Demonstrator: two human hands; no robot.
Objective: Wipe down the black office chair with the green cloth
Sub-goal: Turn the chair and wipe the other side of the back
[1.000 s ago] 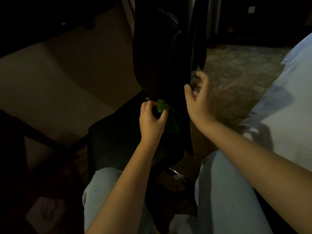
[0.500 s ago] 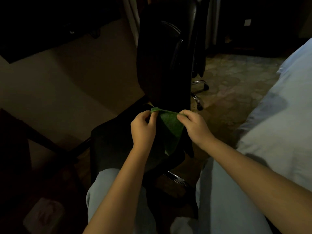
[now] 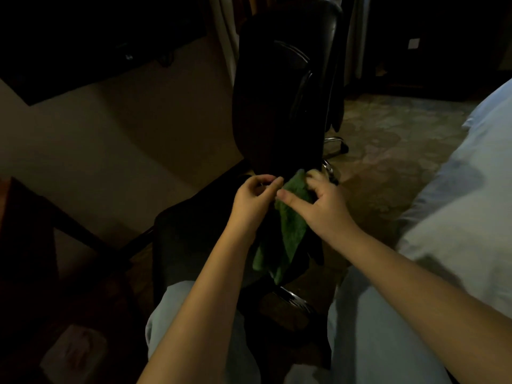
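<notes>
The black office chair (image 3: pixel 279 87) stands right in front of me, its tall backrest upright and its seat (image 3: pixel 199 234) low between my knees. The green cloth (image 3: pixel 291 225) hangs down in front of the backrest's lower edge, over the seat. My right hand (image 3: pixel 324 206) grips the cloth's top, thumb in front and fingers behind it. My left hand (image 3: pixel 255 198) is just left of the cloth with fingers pinched together at its upper edge; whether it holds the fabric is unclear in the dim light.
A pale bed or cushion (image 3: pixel 457 195) fills the right side. Chrome chair legs (image 3: pixel 293 299) with castors show under the seat on a patterned floor (image 3: pixel 393 139). A dark wooden frame (image 3: pixel 55 217) runs along the left, and a pale box (image 3: pixel 74 353) lies bottom left.
My right hand came off the backrest's side and took the cloth's top. The cloth went from bunched in my left hand to spread between both hands, and now hangs longer.
</notes>
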